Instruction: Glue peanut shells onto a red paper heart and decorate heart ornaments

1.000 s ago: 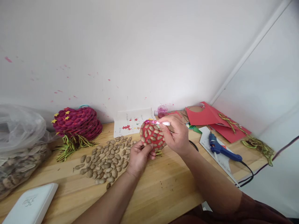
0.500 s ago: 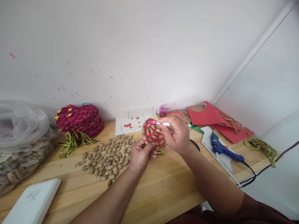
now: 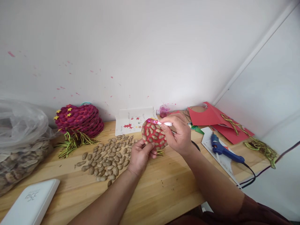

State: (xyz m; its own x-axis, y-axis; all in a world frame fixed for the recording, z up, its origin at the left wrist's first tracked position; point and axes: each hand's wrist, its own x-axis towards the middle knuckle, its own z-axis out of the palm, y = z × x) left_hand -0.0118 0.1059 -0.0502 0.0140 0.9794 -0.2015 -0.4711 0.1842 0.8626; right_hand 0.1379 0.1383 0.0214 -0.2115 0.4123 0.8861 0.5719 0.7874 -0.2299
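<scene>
Between my hands is a red disc [image 3: 149, 132] with peanut shells stuck over its face and a bit of yellow-green yarn at its lower edge. My left hand [image 3: 142, 154] pinches its lower left edge, thumb on the front. In my right hand [image 3: 179, 134] is a paintbrush [image 3: 166, 123] with a white handle, held in a pinch. Its magenta-smeared tip touches the top of the disc, where the shells are painted magenta. Loose peanuts [image 3: 110, 159] lie spread on the wooden table [image 3: 150, 193] left of my left hand.
At the left stand a plastic bag of peanuts [image 3: 21, 156], a white power bank [image 3: 30, 200] and a stack of painted discs [image 3: 79, 120]. A cup of magenta paint [image 3: 164, 111] and a printed sheet [image 3: 122, 118] are behind. Right are a blue glue gun [image 3: 226, 151] and red card [image 3: 203, 116].
Both hands hold nearly the same pose. The brush tip stays at the disc's top edge, with only a slight shift; the whole view has drifted a little.
</scene>
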